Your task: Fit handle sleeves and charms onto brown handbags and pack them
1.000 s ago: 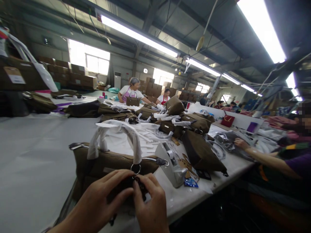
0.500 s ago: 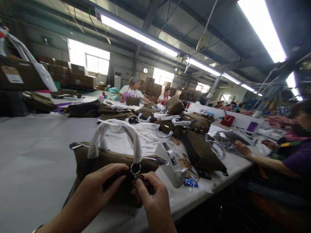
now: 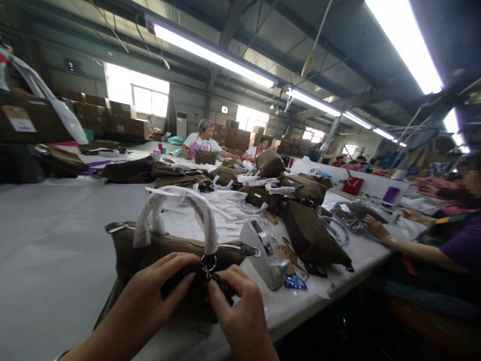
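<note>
An olive-brown handbag (image 3: 131,250) stands upright on the table before me, its handles (image 3: 205,215) wrapped in white covering. A metal ring (image 3: 209,262) hangs at the base of the near handle, with a small clasp just below it. My right hand (image 3: 242,303) pinches a small brown-and-black patterned piece (image 3: 209,292) by that clasp, mostly hidden by the fingers. Left of the ring, my left hand (image 3: 150,296) is closed on something dark that I cannot make out, against the bag's front.
A grey tape dispenser (image 3: 263,255) stands right of the bag, near loose tags and a blue packet (image 3: 295,282). More olive bags (image 3: 315,235) are heaped behind. At the right, a co-worker's hand (image 3: 376,228) touches a plastic-wrapped item. Two people work across the table.
My right hand has shifted slightly, and the patterned piece is now more covered by its fingers. The clasp below the ring shows more clearly. Both hands stay at the ring.
</note>
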### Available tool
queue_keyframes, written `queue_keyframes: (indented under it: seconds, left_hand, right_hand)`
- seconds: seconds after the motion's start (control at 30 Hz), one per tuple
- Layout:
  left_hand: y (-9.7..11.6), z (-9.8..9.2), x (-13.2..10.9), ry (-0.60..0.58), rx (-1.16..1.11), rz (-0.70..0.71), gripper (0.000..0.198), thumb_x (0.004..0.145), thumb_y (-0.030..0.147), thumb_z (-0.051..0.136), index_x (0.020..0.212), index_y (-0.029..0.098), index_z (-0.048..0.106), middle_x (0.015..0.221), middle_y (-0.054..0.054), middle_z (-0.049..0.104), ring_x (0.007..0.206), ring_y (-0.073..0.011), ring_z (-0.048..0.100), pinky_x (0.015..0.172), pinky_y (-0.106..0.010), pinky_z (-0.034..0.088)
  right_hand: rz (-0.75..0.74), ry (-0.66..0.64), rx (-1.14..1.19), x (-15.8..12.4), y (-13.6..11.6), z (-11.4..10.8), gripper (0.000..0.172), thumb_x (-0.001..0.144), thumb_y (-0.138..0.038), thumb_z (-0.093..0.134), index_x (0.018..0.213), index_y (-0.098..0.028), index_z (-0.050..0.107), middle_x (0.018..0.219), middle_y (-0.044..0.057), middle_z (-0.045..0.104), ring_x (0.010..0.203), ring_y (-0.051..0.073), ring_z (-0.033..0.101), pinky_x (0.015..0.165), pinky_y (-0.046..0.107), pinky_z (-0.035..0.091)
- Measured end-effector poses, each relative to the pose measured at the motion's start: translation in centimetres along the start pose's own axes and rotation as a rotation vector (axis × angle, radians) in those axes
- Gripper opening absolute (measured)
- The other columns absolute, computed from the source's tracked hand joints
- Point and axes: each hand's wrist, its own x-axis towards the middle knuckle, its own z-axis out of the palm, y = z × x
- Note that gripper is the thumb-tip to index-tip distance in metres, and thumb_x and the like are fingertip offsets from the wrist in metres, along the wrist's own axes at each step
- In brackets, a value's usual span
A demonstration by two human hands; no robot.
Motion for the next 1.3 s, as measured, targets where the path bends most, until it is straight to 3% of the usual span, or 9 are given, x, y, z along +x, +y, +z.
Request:
queue_keyframes:
  seconds: [0.23,0.53,0.83,0.9,0.97,1.03,1.1,1.23,1.3]
  left_hand:
    - [0.3,0.1,0.2,0.023,-0.01,0.014,0.021,0.091,0.024,0.068,0.11,0.033,0.072,0.107,0.007,0.079,0.096,-0.0114,0.077,0.086,-0.012,0.056]
    - [0.8,0.3,0.4,0.015,-0.041,-0.024,0.021,0.086,0.023,0.072,0.105,0.031,0.075,0.103,0.004,0.081,0.093,-0.0132,0.078,0.085,-0.013,0.058]
    - [-0.1,0.3,0.3,-0.048,-0.216,-0.218,0.022,0.092,0.035,0.064,0.105,0.027,0.08,0.1,-0.001,0.084,0.093,-0.0177,0.079,0.086,-0.016,0.059]
    - [-0.2,0.2,0.4,-0.095,-0.254,-0.281,0.023,0.09,0.037,0.065,0.103,0.025,0.08,0.098,-0.001,0.083,0.089,-0.0201,0.08,0.079,-0.02,0.062]
    - [-0.3,0.1,0.5,-0.159,-0.309,-0.363,0.026,0.089,0.04,0.064,0.102,0.023,0.078,0.093,-0.002,0.082,0.072,-0.02,0.079,0.064,-0.022,0.063]
    - [-0.4,0.1,0.5,-0.218,-0.347,-0.437,0.028,0.088,0.042,0.063,0.102,0.022,0.076,0.085,-0.001,0.08,0.051,-0.0164,0.072,0.05,-0.022,0.059]
    - [-0.5,0.2,0.6,-0.246,-0.334,-0.45,0.026,0.089,0.042,0.063,0.1,0.022,0.075,0.081,0.0,0.078,0.046,-0.0148,0.069,0.045,-0.021,0.055]
    - [-0.7,0.6,0.8,-0.163,-0.157,-0.229,0.019,0.092,0.035,0.058,0.094,0.025,0.074,0.091,-0.001,0.079,0.081,-0.0196,0.076,0.07,-0.024,0.057]
    - [-0.6,0.2,1.1,-0.096,-0.086,-0.185,0.019,0.093,0.035,0.056,0.092,0.024,0.072,0.093,-0.002,0.078,0.085,-0.0197,0.074,0.078,-0.027,0.054]
  right_hand:
    - [-0.159,0.091,-0.188,0.3,-0.4,-0.5,0.012,0.09,-0.019,0.063,0.083,-0.021,0.073,0.076,0.001,0.061,0.068,0.014,0.06,0.062,0.024,0.041]
    - [-0.128,0.074,-0.133,0.0,0.1,0.3,0.016,0.094,-0.022,0.06,0.088,-0.022,0.075,0.079,0.002,0.062,0.072,0.015,0.062,0.065,0.025,0.044]
    - [-0.14,0.123,-0.064,-0.3,0.8,1.4,0.018,0.098,-0.022,0.058,0.102,-0.024,0.075,0.088,0.002,0.066,0.082,0.015,0.066,0.076,0.024,0.048]
    - [-0.134,0.113,-0.056,-0.2,0.9,1.4,0.018,0.099,-0.021,0.058,0.102,-0.025,0.076,0.089,0.002,0.067,0.083,0.015,0.065,0.077,0.025,0.048]
    - [-0.127,0.104,-0.049,-0.2,0.9,1.4,0.018,0.098,-0.021,0.058,0.101,-0.025,0.076,0.089,0.002,0.066,0.084,0.015,0.065,0.077,0.025,0.049]
    - [-0.127,0.103,-0.048,-0.2,0.8,1.5,0.018,0.098,-0.021,0.058,0.101,-0.025,0.076,0.088,0.002,0.066,0.083,0.016,0.065,0.076,0.025,0.049]
    - [-0.133,0.104,-0.052,-0.2,0.7,1.5,0.018,0.098,-0.021,0.059,0.101,-0.025,0.076,0.088,0.002,0.066,0.083,0.016,0.065,0.076,0.025,0.049]
    - [-0.143,0.088,-0.054,0.0,0.6,0.9,0.017,0.096,-0.019,0.062,0.105,-0.024,0.076,0.092,0.003,0.069,0.087,0.016,0.067,0.08,0.024,0.051]
    - [-0.151,0.062,-0.047,-0.1,0.9,0.2,0.019,0.097,-0.021,0.064,0.112,-0.024,0.075,0.099,0.003,0.071,0.093,0.017,0.069,0.085,0.023,0.052]
